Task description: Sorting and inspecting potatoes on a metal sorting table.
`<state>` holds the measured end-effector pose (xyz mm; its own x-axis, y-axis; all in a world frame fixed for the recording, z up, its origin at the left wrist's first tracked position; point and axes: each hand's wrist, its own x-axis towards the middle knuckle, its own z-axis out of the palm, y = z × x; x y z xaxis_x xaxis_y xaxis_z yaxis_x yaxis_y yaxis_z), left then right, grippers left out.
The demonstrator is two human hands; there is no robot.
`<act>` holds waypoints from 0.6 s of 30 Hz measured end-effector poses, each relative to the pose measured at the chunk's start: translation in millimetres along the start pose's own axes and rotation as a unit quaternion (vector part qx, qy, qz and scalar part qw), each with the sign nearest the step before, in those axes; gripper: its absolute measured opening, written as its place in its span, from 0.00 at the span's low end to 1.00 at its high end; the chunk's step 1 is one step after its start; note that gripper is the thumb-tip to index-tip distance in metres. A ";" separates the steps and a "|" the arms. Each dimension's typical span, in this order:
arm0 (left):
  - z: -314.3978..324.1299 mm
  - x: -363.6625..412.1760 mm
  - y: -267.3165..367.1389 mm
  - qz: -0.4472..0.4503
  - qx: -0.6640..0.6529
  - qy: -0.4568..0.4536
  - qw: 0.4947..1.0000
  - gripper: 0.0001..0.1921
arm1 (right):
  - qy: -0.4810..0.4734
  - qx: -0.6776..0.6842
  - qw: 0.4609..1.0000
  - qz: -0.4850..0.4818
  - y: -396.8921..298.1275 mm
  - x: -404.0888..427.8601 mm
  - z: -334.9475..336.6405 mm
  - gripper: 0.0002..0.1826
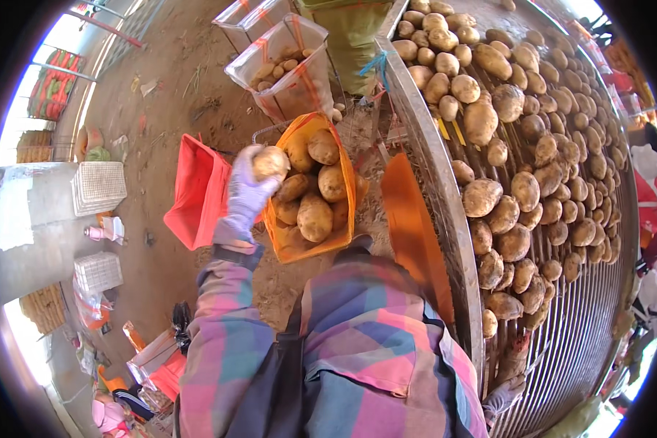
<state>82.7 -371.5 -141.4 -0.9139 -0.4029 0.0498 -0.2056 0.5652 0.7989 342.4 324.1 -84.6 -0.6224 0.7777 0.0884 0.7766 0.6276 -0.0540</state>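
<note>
My left hand [253, 189], in a pale purple glove, grips a potato [270, 163] over the left rim of an orange mesh bag [310, 253]. The bag stands upright with its mouth spread, and several large potatoes [314, 218] lie inside. My right hand [505, 395], also gloved, is low at the right over the slatted metal sorting table [572, 323]. Its fingers are beside a long brownish thing [513, 358]; whether they hold it is unclear. Many loose potatoes [525, 190] lie on the slats farther up. A red bag [191, 191] stands open-mouthed left of my left hand.
The table's metal edge [435, 164] runs along my right side, with an orange sheet [416, 235] beside it. Ahead stand a clear-sided bag of smaller potatoes [284, 71] and a green sack [353, 49]. White crates [98, 189] are at left; a person [109, 413] is at lower left.
</note>
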 end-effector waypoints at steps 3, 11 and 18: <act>42.1 -4.9 -12.4 0.136 0.179 0.042 0.973 0.35 | 0.022 -0.003 1.000 -0.014 1.8 1.1 2.2 0.29; 111.2 -25.0 -26.5 0.075 0.321 -0.183 0.926 0.32 | 0.044 -0.032 0.998 0.006 -13.3 -8.0 -2.9 0.25; 123.9 110.9 117.3 0.340 0.223 0.055 0.912 0.25 | 0.075 -0.085 0.992 0.056 -15.1 -15.7 9.9 0.25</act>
<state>-86.1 -260.6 -116.4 -0.8479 0.0933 0.5218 0.2509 0.9378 0.2399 339.5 302.7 -95.1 -0.5198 0.8200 0.2395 0.8531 0.5130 0.0947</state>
